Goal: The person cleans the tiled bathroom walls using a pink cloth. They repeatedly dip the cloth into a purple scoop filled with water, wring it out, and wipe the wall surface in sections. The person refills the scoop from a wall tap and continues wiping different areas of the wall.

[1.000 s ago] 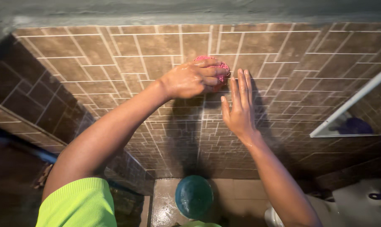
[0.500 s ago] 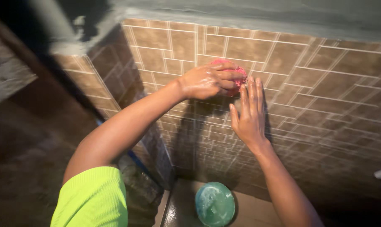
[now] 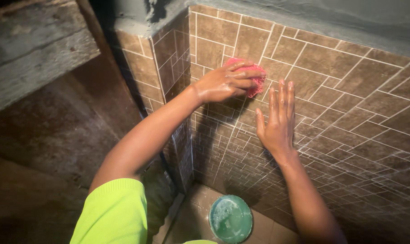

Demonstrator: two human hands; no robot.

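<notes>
Pink mesh scrubbing pad pressed flat against brown tiled wall, high up near corner; long axis roughly level, free end pointing right. Pad gripped by left hand, fingers curled over it, wrist wet, arm raised from lime-green knit sleeve. Right hand laid open on wall just below pad, fingers straight, pointing up, nothing held. Round green plastic basin seen on tiled floor below.

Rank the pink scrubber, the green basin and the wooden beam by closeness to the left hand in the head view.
1. pink scrubber: gripped in the left hand, against the tiled wall.
2. wooden beam: upper left, across the corner.
3. green basin: down on the floor below.
</notes>
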